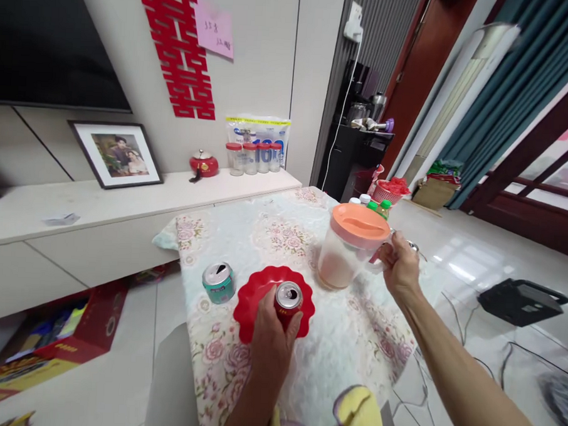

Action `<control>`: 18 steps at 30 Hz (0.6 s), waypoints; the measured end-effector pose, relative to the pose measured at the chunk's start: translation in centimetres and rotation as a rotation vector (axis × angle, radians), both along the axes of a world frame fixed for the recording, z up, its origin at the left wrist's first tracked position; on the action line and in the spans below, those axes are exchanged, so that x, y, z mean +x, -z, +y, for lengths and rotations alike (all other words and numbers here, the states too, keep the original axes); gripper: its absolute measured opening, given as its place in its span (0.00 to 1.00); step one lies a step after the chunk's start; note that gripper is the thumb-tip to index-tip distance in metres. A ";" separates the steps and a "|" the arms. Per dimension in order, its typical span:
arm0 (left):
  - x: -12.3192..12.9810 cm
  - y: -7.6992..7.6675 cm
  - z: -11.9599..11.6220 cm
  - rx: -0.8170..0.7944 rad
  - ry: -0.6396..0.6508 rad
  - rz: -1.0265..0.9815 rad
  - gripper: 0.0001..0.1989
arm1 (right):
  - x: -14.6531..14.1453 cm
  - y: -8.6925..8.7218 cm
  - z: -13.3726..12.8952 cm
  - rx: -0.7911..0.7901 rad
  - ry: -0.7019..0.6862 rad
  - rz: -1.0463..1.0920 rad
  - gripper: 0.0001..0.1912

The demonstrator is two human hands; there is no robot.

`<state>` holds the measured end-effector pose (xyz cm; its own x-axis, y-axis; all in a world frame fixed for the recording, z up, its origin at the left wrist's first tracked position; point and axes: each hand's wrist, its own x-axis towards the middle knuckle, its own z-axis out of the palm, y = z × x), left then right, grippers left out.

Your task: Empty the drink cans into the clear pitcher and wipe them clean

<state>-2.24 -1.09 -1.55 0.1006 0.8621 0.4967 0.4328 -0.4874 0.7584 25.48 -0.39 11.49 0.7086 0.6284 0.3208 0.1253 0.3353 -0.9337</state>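
Note:
My left hand (273, 335) is wrapped round a dark red drink can (288, 301) with its top opened, held upright over a red scalloped plate (252, 287). My right hand (401, 265) grips the handle of a clear plastic pitcher (341, 259). An orange lid (361, 221) covers the pitcher, which tilts slightly. Whether its base touches the cloth I cannot tell. Left of the plate stands a teal can (219, 285), also opened. Part of another can (413, 247) shows behind my right hand.
A floral tablecloth (283, 235) covers the table. Bottles with green and white caps (384, 208) stand at its far right edge. A yellow cloth (360, 414) lies at the near edge. Behind is a white cabinet with lidded jars (251, 158) and a photo frame (117, 155).

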 end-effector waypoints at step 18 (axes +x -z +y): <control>0.2 -3.0 1.0 -0.291 0.082 -0.181 0.39 | -0.1 3.9 -3.6 -0.241 0.167 -0.147 0.24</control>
